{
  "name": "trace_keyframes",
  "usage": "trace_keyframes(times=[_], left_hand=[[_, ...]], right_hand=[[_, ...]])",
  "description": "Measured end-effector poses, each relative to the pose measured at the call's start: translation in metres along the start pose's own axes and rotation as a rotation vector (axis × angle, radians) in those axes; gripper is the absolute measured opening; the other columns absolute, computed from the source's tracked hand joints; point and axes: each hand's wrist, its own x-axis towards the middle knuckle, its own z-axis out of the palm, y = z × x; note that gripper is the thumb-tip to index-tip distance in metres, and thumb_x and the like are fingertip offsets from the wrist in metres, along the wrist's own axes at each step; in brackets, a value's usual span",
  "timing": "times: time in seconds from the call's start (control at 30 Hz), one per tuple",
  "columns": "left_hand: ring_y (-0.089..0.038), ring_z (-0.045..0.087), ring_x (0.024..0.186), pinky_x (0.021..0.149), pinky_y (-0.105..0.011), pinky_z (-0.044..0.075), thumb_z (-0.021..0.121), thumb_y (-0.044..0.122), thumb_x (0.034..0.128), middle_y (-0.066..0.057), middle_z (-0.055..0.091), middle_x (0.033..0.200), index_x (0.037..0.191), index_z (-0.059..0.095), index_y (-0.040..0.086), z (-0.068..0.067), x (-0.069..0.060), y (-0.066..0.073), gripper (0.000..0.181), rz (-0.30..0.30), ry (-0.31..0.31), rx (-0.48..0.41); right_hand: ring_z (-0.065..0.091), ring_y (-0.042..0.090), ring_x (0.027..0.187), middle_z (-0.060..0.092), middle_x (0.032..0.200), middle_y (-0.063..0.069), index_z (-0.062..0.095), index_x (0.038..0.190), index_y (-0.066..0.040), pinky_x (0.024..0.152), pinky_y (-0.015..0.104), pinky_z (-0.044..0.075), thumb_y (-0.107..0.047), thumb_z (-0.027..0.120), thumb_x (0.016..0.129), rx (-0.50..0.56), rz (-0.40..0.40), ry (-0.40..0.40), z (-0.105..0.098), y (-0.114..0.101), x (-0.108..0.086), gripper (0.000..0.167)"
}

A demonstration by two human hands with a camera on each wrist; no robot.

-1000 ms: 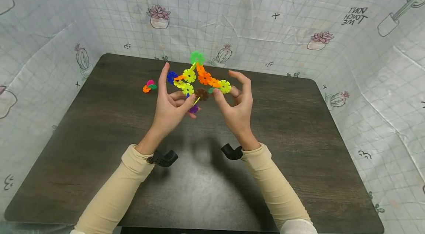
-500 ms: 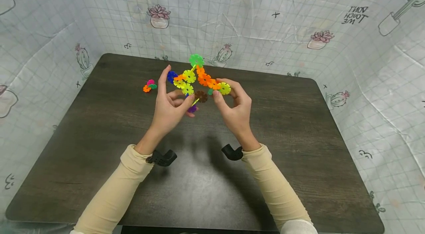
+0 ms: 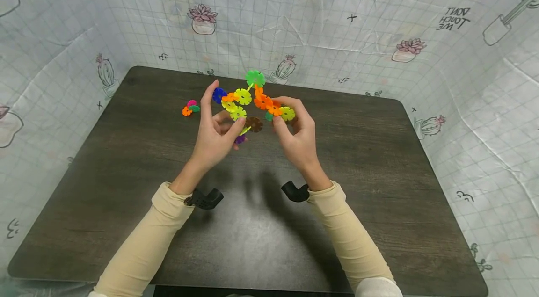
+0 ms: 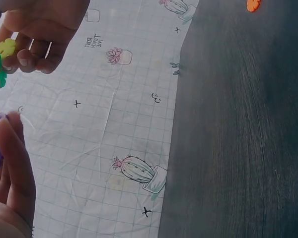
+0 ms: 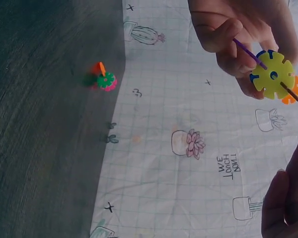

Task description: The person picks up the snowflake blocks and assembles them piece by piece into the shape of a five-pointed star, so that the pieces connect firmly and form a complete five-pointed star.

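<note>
Several notched plastic snowflake discs are joined into a chain held above the table by both hands. My left hand (image 3: 212, 140) grips its left part, the thumb at a yellow disc (image 3: 237, 113) and the raised index finger beside a blue disc (image 3: 219, 96). With thumb and index finger my right hand (image 3: 299, 140) pinches the right end near a yellow-green disc (image 3: 288, 113) and a dark green disc (image 3: 269, 116). A bright green disc (image 3: 255, 78) tops the chain, and orange discs (image 3: 263, 101) run down its right side. Between the hands sits a brown disc (image 3: 255, 124).
A small joined cluster of pink, orange and green discs (image 3: 187, 111) lies on the dark wooden table (image 3: 362, 194), left of the hands. A patterned white cloth (image 3: 320, 21) encloses the table's back and sides.
My right index finger has come down from its raised position onto the chain's right end. The chain's top and right side have shifted slightly right and down; the left hand has hardly moved.
</note>
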Motion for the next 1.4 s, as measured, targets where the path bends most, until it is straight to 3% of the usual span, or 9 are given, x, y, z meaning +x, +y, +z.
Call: trace_keyframes(times=[0.2,0.33,0.47,0.67,0.8,0.9,0.97,1.17,1.4], left_hand=[[-0.02,0.067,0.06,0.043,-0.037,0.055,0.054,0.009,0.1044,-0.012,0.06,0.091,0.16,-0.002,0.037,0.002,0.002,0.0,0.084,-0.002,-0.014,0.003],[-0.021,0.071,0.061,0.046,-0.039,0.057,0.051,0.006,0.1052,-0.022,0.057,0.104,0.16,-0.008,0.036,0.002,0.003,0.001,0.086,0.002,-0.044,-0.023],[-0.021,0.07,0.06,0.045,-0.036,0.056,0.049,0.003,0.1052,-0.021,0.055,0.11,0.16,-0.009,0.034,0.002,0.003,0.001,0.085,-0.005,-0.053,-0.039],[-0.021,0.07,0.059,0.043,-0.032,0.054,0.055,0.008,0.104,-0.012,0.059,0.095,0.159,0.002,0.033,0.007,0.003,0.001,0.081,0.007,0.04,-0.025],[-0.02,0.055,0.045,0.04,-0.029,0.049,0.062,0.015,0.1018,-0.011,0.058,0.085,0.158,0.009,0.031,0.012,0.003,0.0,0.079,0.029,0.128,0.001],[-0.02,0.043,0.041,0.039,-0.026,0.042,0.063,0.017,0.1009,-0.014,0.059,0.085,0.158,0.013,0.028,0.014,0.003,-0.001,0.077,0.046,0.183,0.025],[-0.019,0.044,0.045,0.042,-0.025,0.042,0.063,0.018,0.101,-0.016,0.062,0.092,0.157,0.015,0.026,0.015,0.004,-0.001,0.075,0.052,0.206,0.031],[-0.016,0.056,0.06,0.051,-0.022,0.047,0.063,0.015,0.1005,-0.017,0.064,0.106,0.155,0.02,0.023,0.015,0.004,-0.002,0.07,0.052,0.235,0.041],[-0.016,0.053,0.061,0.051,-0.023,0.045,0.062,0.01,0.0991,-0.007,0.057,0.105,0.154,0.023,0.02,0.013,0.005,-0.002,0.068,0.05,0.255,0.075]], right_hand=[[0.058,0.015,0.071,0.063,0.111,0.022,0.059,0.127,0.005,0.067,0.027,0.054,-0.004,0.055,0.097,-0.011,0.0,-0.007,0.004,0.0,-0.001,0.032],[0.059,0.015,0.07,0.063,0.106,0.021,0.059,0.127,0.004,0.066,0.027,0.055,-0.004,0.053,0.097,-0.008,0.023,0.005,0.005,-0.001,-0.001,0.032],[0.058,0.015,0.07,0.062,0.098,0.021,0.059,0.127,0.005,0.065,0.026,0.054,-0.003,0.052,0.097,0.017,0.047,0.012,0.006,0.001,-0.002,0.032],[0.058,0.014,0.07,0.061,0.094,0.021,0.058,0.128,0.005,0.065,0.026,0.054,-0.002,0.052,0.097,0.019,0.042,0.009,0.008,0.004,-0.003,0.031],[0.059,0.014,0.072,0.063,0.106,0.022,0.058,0.128,0.005,0.066,0.026,0.055,-0.002,0.053,0.097,0.019,0.043,0.007,0.011,0.006,-0.004,0.032],[0.06,0.014,0.074,0.062,0.113,0.023,0.058,0.128,0.006,0.066,0.026,0.056,-0.001,0.053,0.096,0.022,0.045,0.002,0.013,0.006,-0.005,0.032],[0.061,0.014,0.074,0.062,0.114,0.024,0.058,0.128,0.005,0.066,0.026,0.056,-0.001,0.053,0.096,0.021,0.048,-0.001,0.015,0.007,-0.005,0.033],[0.061,0.014,0.075,0.062,0.111,0.024,0.058,0.128,0.005,0.066,0.026,0.056,-0.001,0.053,0.096,0.026,0.057,0.001,0.017,0.007,-0.006,0.033],[0.063,0.02,0.075,0.062,0.112,0.023,0.058,0.128,0.005,0.067,0.027,0.057,-0.005,0.054,0.095,0.027,0.054,-0.005,0.02,0.008,-0.008,0.034]])
